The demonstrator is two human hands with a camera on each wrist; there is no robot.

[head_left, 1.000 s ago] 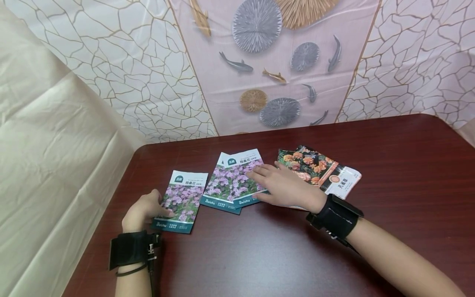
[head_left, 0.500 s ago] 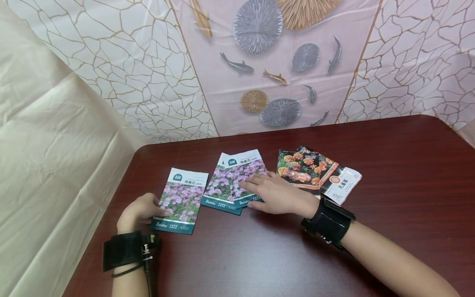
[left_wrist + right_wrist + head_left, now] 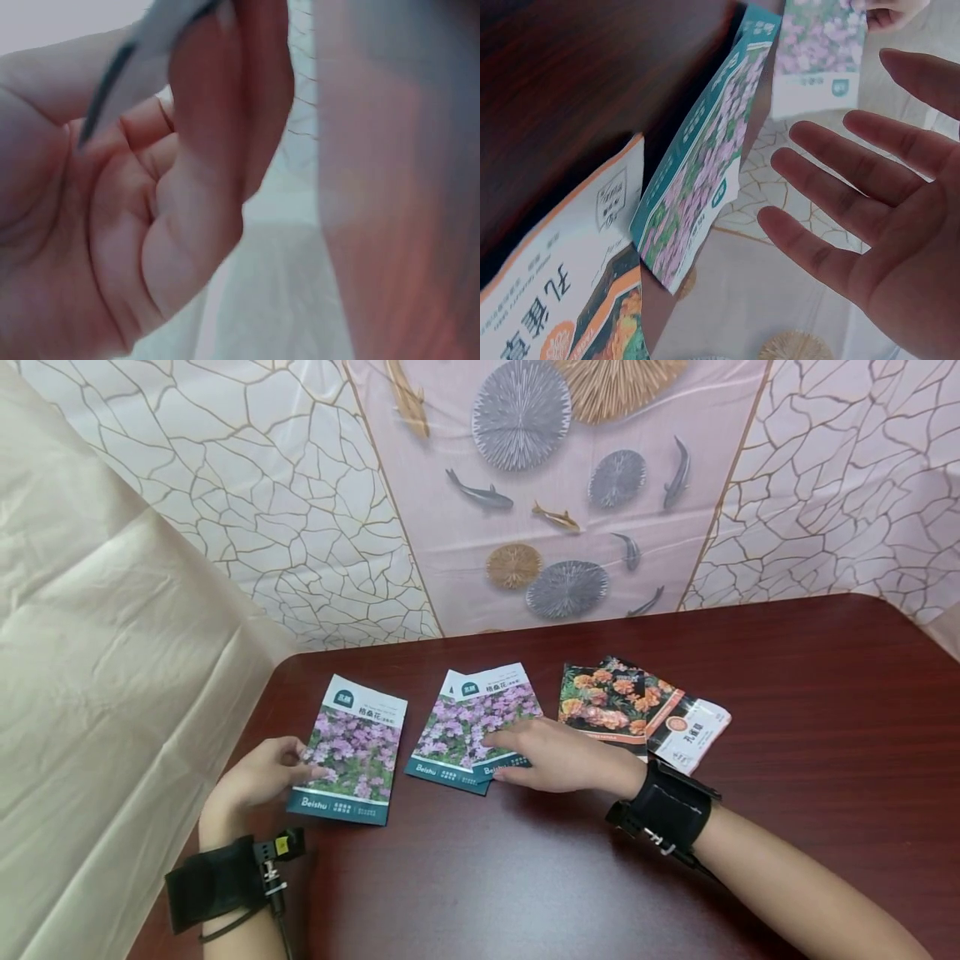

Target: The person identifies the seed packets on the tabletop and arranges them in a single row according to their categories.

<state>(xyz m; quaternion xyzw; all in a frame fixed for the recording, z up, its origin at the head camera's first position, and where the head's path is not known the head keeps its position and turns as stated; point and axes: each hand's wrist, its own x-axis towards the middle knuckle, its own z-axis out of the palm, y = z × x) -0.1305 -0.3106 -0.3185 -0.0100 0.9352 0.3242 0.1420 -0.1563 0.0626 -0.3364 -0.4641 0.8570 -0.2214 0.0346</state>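
My left hand [image 3: 251, 781] pinches the lower left edge of a seed packet [image 3: 356, 752] with purple flowers and a teal base. In the left wrist view the packet's edge [image 3: 120, 82] shows between thumb and curled fingers. The packet looks raised off the table in the right wrist view. To its right, two matching purple-flower packets overlap: a top packet [image 3: 487, 693] and an under packet [image 3: 438, 727]. My right hand [image 3: 562, 756] is over the lower right of the top one. Its fingers [image 3: 840, 195] are extended and spread, holding nothing.
Right of my right hand lie two overlapping orange-flower seed packets: a left packet [image 3: 600, 702] and a right packet [image 3: 693, 731]. Everything rests on a dark red-brown table [image 3: 465, 877]. A patterned cloth [image 3: 360, 527] hangs behind, and a pale cloth [image 3: 112, 677] borders the left side.
My left hand has shifted left and slightly up, lifting the packet and tilting it. My right hand has moved a little left and down, uncovering more of the orange-flower packets.
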